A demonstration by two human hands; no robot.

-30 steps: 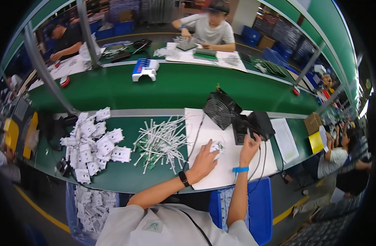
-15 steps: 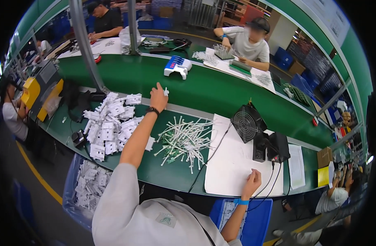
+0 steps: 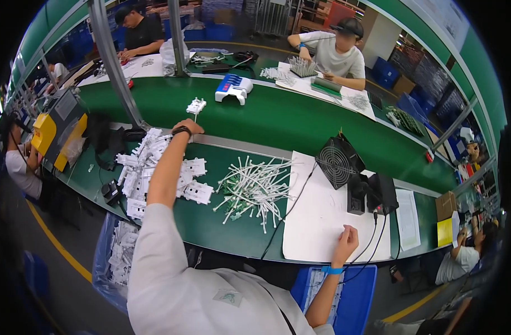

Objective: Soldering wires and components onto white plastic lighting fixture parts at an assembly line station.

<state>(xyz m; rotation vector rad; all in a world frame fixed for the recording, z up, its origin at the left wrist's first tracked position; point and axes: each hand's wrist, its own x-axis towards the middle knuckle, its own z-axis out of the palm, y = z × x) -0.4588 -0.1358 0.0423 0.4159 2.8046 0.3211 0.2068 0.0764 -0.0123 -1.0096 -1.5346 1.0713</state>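
Left hand at far edge of table, near housing; fingers: cannot tell. Right hand above near edge, fingers loosely apart.

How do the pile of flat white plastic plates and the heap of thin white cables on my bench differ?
The flat white plastic plates are broad and angular; the thin white cables are slender strands.
The plates look all white; the cables have small green pieces among them.
The plates lie left of the cables.
Both are loosely jumbled on the green bench.
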